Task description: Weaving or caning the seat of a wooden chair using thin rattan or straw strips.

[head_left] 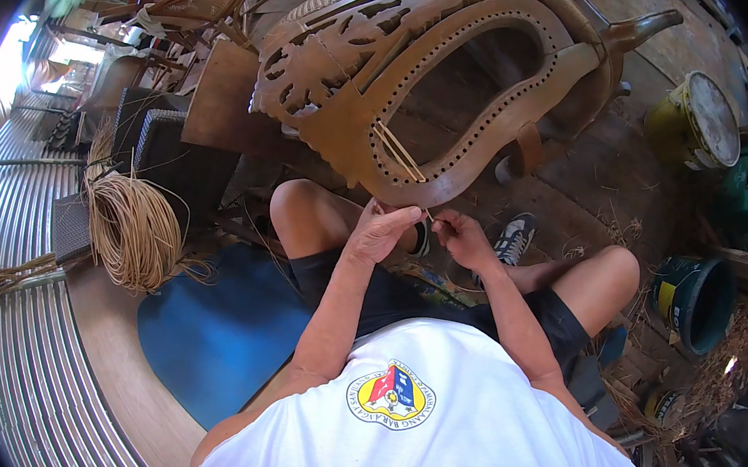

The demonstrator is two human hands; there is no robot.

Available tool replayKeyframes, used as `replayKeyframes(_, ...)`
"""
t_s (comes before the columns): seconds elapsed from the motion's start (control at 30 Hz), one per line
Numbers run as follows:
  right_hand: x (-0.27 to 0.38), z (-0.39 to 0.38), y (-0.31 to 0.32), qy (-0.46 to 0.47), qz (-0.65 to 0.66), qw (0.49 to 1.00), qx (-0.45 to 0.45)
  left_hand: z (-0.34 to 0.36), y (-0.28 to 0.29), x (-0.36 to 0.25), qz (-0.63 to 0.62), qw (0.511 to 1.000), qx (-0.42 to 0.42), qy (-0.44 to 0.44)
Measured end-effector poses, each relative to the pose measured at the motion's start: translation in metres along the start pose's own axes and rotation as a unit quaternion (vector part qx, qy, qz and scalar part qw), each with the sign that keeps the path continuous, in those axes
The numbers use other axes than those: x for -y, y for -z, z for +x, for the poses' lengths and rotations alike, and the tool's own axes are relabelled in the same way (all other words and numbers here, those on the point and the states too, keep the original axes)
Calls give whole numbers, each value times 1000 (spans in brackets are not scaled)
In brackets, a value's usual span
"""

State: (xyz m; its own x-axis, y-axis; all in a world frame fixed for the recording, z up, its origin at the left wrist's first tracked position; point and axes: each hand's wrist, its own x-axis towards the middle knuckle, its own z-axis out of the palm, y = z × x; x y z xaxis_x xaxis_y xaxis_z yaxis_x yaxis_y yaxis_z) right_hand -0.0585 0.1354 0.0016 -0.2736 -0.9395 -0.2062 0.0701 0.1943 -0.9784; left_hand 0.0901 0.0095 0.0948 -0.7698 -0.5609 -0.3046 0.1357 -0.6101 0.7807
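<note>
A carved brown wooden chair frame (350, 150) lies tipped in front of me, with a row of small holes around its curved opening. Pale cane strands (399, 152) cross the near left end of that opening. Just below the frame's near edge, my left hand (383, 234) is closed, thumb and fingers pinching a thin cane strand (429, 215). Close on its right, my right hand (466, 239) pinches the same strand with curled fingers. Most of the strand is hidden by the fingers.
A coil of rattan cane (132, 223) hangs at the left above a blue panel (221, 325). To the right stand a yellow bucket (686, 124) and a dark open bucket (703, 303). Other wooden chairs (190, 6) are stacked at the far left. Cane scraps litter the wooden floor.
</note>
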Motion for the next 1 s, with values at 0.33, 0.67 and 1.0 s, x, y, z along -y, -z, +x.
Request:
replayKeyframes(0.33, 13, -8, 8, -17, 58, 997, 55, 1, -12, -7, -41, 995, -86, -10)
replayKeyframes(0.67, 11, -6, 11, -20, 51, 997, 58, -6, 2, -16, -55, 995, -78, 15)
replayKeyframes(1.0, -6, 1, 0, 28, -30, 999, -36, 24, 64, -21, 245, 969, -7, 20)
